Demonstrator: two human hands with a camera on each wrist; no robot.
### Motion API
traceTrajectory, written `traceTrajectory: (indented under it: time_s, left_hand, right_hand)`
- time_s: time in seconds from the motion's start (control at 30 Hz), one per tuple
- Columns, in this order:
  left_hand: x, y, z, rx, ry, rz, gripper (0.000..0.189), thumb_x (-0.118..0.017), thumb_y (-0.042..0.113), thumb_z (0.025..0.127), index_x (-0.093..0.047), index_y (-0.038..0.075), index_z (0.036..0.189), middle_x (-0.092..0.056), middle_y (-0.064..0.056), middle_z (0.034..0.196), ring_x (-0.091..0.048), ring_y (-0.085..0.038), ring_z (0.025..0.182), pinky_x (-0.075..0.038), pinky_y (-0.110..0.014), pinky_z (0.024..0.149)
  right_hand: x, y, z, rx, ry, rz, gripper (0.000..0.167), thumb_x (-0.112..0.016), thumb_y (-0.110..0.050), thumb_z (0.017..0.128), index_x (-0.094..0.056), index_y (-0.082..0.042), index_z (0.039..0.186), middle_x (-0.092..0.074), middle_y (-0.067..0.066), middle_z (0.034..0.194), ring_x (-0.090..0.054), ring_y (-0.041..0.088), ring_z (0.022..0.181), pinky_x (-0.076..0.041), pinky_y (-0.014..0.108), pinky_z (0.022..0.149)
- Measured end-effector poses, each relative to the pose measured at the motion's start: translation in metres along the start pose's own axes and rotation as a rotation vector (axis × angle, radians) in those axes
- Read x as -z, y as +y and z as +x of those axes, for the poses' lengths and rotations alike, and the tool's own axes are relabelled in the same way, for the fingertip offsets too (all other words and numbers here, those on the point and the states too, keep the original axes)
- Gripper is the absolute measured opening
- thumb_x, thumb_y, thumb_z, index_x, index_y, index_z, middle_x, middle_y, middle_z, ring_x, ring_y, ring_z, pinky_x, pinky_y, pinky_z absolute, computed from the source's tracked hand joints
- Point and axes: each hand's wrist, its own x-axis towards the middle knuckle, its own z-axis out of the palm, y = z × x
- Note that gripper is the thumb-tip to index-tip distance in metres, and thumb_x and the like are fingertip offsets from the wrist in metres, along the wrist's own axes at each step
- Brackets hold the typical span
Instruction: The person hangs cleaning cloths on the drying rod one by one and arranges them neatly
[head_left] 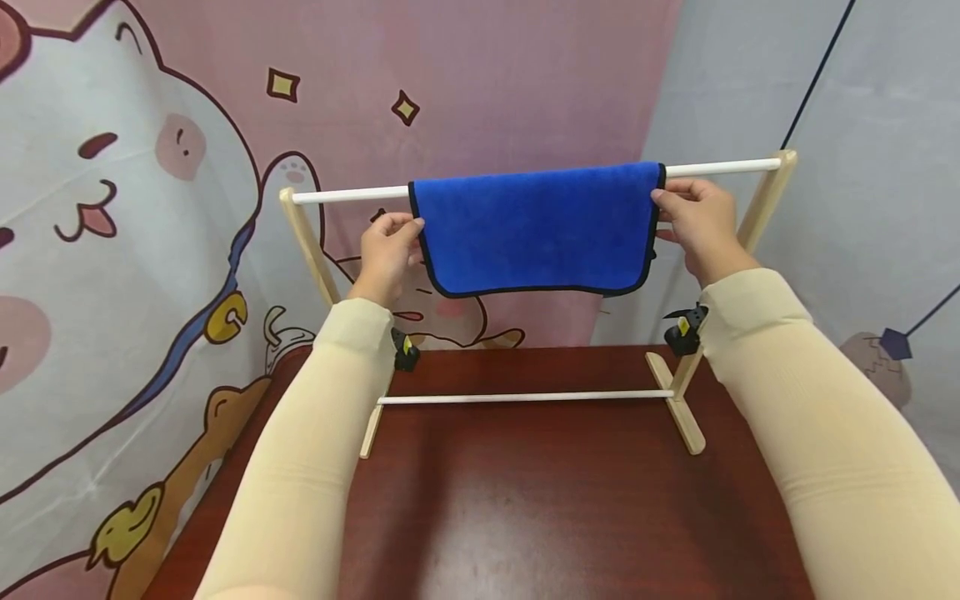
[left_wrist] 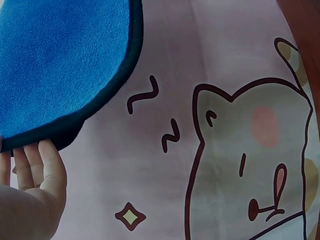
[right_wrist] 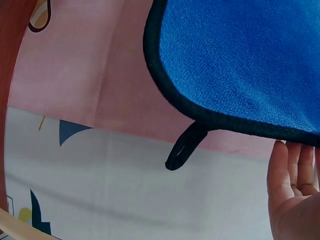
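Observation:
A blue towel (head_left: 536, 229) with black edging hangs folded over the white top rod (head_left: 352, 194) of a wooden rack. My left hand (head_left: 386, 254) pinches the towel's left edge just below the rod, thumb in front and fingers behind. On the other side, my right hand (head_left: 701, 221) holds the right edge near the rod in the same way. A dark layer of the towel's back half peeks out beyond the edging in the left wrist view. In the right wrist view a black hanging loop (right_wrist: 186, 146) sticks out from the edging.
The rack stands on a dark red-brown table (head_left: 525, 500), with a wooden foot (head_left: 678, 408) at the right and a white lower rod (head_left: 525, 397) across. Behind it hangs a cartoon-printed cloth (head_left: 487, 92). Black wrist cameras (head_left: 684, 332) sit on both sleeves.

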Motion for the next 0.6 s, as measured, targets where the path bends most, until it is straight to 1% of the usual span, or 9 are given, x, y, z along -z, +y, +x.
traceTrajectory:
  time_s: [0.13,0.23,0.3,0.37,0.43,0.5,0.57,0.6]
  left_hand:
    - [-0.001,0.001,0.002,-0.005,0.004,0.004,0.015,-0.061,0.017,0.095,-0.060,0.007,0.107,-0.057,-0.005,0.103,-0.057,-0.017,0.092,-0.051,-0.038,0.090]
    - [0.000,-0.004,0.001,-0.004,-0.005,0.024,0.019,-0.062,0.017,0.095,-0.059,0.005,0.109,-0.058,-0.005,0.103,-0.058,-0.017,0.091,-0.052,-0.037,0.088]
    - [0.003,-0.009,-0.001,-0.024,-0.025,0.093,0.025,-0.063,0.020,0.094,-0.059,0.004,0.113,-0.059,-0.006,0.106,-0.058,-0.018,0.091,-0.052,-0.035,0.086]
    - [0.008,-0.016,-0.005,-0.063,-0.059,0.202,0.032,-0.063,0.023,0.094,-0.057,0.003,0.119,-0.060,-0.009,0.111,-0.059,-0.021,0.096,-0.051,-0.035,0.087]
    - [0.016,-0.024,-0.011,-0.112,-0.105,0.333,0.040,-0.062,0.027,0.094,-0.055,0.003,0.125,-0.060,-0.012,0.118,-0.058,-0.024,0.105,-0.049,-0.038,0.090]
    - [0.024,-0.036,-0.018,-0.145,-0.146,0.431,0.047,-0.062,0.029,0.094,-0.050,0.004,0.132,-0.057,-0.015,0.126,-0.054,-0.029,0.114,-0.046,-0.041,0.095]
    - [0.033,-0.050,-0.024,-0.169,-0.175,0.526,0.053,-0.061,0.031,0.094,-0.046,0.004,0.137,-0.051,-0.018,0.132,-0.049,-0.031,0.122,-0.042,-0.044,0.100]
    - [0.037,-0.057,-0.028,-0.173,-0.187,0.562,0.056,-0.061,0.031,0.095,-0.043,0.004,0.140,-0.048,-0.020,0.134,-0.047,-0.033,0.124,-0.041,-0.046,0.102]
  right_hand:
    - [-0.001,0.000,0.000,0.004,0.004,0.004,0.010,-0.065,-0.019,0.092,-0.064,-0.014,0.100,-0.063,-0.009,0.085,-0.061,0.006,0.073,-0.052,0.017,0.057]
    - [-0.001,0.004,-0.003,0.024,0.001,-0.043,0.016,-0.065,-0.023,0.092,-0.064,-0.013,0.106,-0.063,-0.009,0.089,-0.060,0.005,0.076,-0.052,0.016,0.059]
    - [-0.002,0.009,-0.006,0.070,-0.006,-0.140,0.028,-0.063,-0.028,0.094,-0.062,-0.010,0.116,-0.062,-0.006,0.097,-0.059,0.006,0.083,-0.051,0.015,0.064]
    - [-0.001,0.016,-0.010,0.131,-0.026,-0.263,0.043,-0.058,-0.034,0.095,-0.057,-0.007,0.128,-0.062,0.002,0.111,-0.060,0.012,0.098,-0.051,0.020,0.075]
    - [0.002,0.025,-0.016,0.204,-0.053,-0.370,0.054,-0.053,-0.038,0.097,-0.049,-0.004,0.139,-0.058,0.012,0.126,-0.056,0.022,0.113,-0.050,0.031,0.089]
    - [0.006,0.036,-0.021,0.267,-0.083,-0.443,0.061,-0.051,-0.040,0.097,-0.042,-0.003,0.145,-0.050,0.021,0.137,-0.048,0.033,0.125,-0.043,0.044,0.100]
    - [0.011,0.051,-0.027,0.316,-0.120,-0.494,0.064,-0.049,-0.040,0.098,-0.035,-0.003,0.148,-0.043,0.025,0.144,-0.039,0.040,0.132,-0.034,0.056,0.105]
    - [0.014,0.059,-0.030,0.337,-0.134,-0.522,0.065,-0.049,-0.040,0.099,-0.033,-0.002,0.149,-0.040,0.027,0.145,-0.036,0.042,0.134,-0.031,0.059,0.106]
